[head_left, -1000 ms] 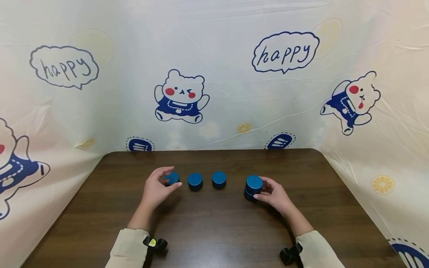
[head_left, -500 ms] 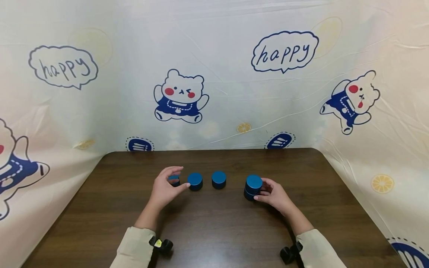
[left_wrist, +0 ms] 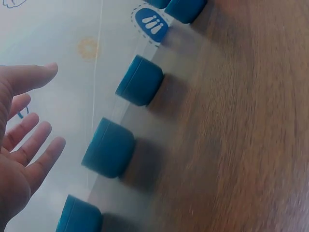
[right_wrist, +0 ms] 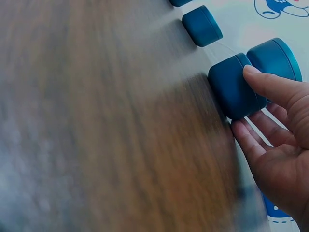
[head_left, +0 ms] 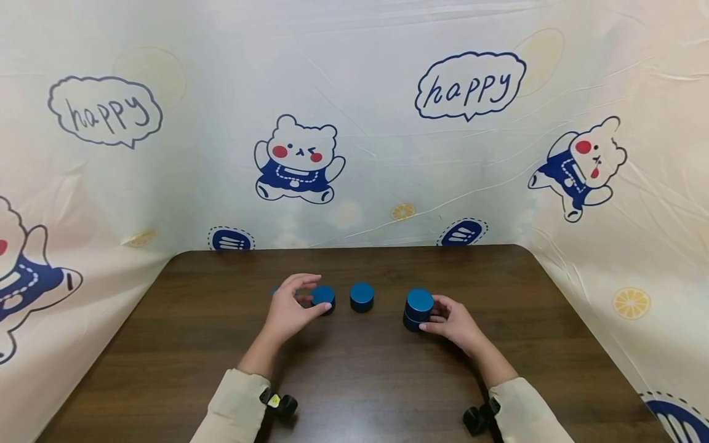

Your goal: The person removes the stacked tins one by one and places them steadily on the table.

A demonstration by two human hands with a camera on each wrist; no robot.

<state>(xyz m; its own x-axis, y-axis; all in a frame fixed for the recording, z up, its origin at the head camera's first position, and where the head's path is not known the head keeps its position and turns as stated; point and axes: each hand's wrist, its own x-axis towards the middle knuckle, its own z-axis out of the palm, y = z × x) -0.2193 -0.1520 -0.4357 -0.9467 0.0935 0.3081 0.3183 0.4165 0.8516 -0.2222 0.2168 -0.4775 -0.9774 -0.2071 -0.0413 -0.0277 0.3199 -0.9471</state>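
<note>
Small blue round containers with flat lids stand on the brown table. Two are stacked on the right: an upper container (head_left: pixel 420 300) on a lower container (right_wrist: pixel 234 89). My right hand (head_left: pixel 453 321) holds the lower one, thumb on the near side and fingers round the far side. My left hand (head_left: pixel 290 312) hovers with spread, slightly bent fingers by the middle-left container (head_left: pixel 323 295), partly covering it; in the left wrist view that hand (left_wrist: pixel 21 140) is apart from the containers. Behind it, the leftmost container (head_left: pixel 275 290) is almost hidden in the head view.
Another single container (head_left: pixel 362 298) stands between the left hand and the stack. The wooden table (head_left: pixel 354 381) ends at a printed cloth backdrop (head_left: pixel 376 166) with bears and lettering. Each wrist wears a small black camera, such as the left camera (head_left: pixel 285 406).
My left hand has moved right, from around the leftmost container to beside the second one, leaving the first in place. The right hand and the stack have stayed still.
</note>
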